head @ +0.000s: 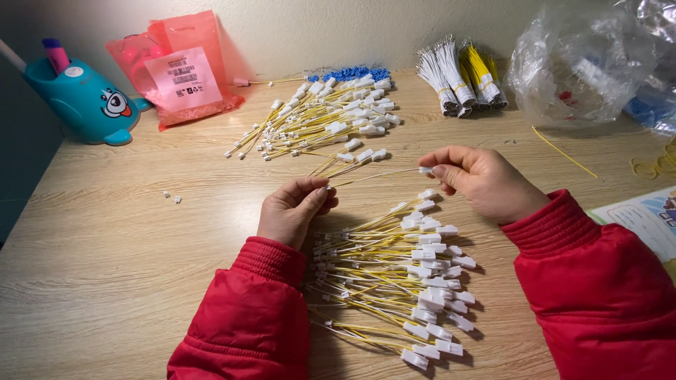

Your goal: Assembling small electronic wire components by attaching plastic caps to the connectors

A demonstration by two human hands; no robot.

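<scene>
Left hand (292, 210) and right hand (479, 179) each pinch 1 end of a yellow wire (373, 175), stretching it taut above the desk (141, 239) for separation from the pile of wires (394, 281).

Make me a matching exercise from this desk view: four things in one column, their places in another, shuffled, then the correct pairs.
Things
1. teal pen holder
2. pink bag
3. clear plastic bag
4. wire held between left hand and right hand, wire

Places
A. far right, by the wall
B. far left corner of the table
C. above the near pile of wires
D. leaning on the wall, right of the pen holder

Pairs: 1-B, 2-D, 3-A, 4-C
</scene>
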